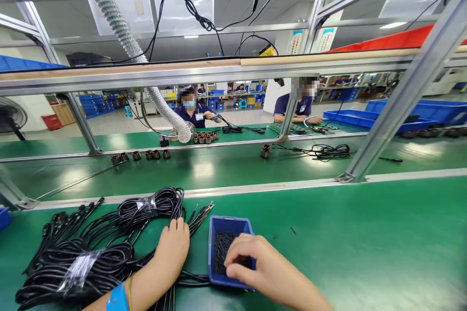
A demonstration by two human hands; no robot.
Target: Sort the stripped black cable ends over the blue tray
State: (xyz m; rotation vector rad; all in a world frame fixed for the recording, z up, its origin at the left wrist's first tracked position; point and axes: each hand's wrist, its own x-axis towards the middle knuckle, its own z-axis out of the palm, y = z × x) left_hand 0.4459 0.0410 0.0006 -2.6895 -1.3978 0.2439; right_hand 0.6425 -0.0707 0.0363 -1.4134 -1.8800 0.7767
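Observation:
My left hand (174, 245) lies over the black cables (195, 221), its fingers curled round them close to their stripped ends with coloured wires. What the undersides of those fingers grip is partly hidden. My right hand (255, 260) is over a small blue bin (212, 252), thumb and forefinger bent toward each other with their tips close. Short thin black tubes (221, 245) fill the bottom of the bin. Anything between the right fingertips is too small to make out. Bundled black cables (80, 272) with clear wrap lie left of my left hand, and another coil (149, 206) sits behind them.
A metal frame post (386, 87) slants up at the right, and a rail (233, 189) crosses behind the work surface. Copper-wound parts (156, 154) stand on the green bench beyond. Two people (195, 112) sit across. A loose black piece (293, 230) lies right of the bin.

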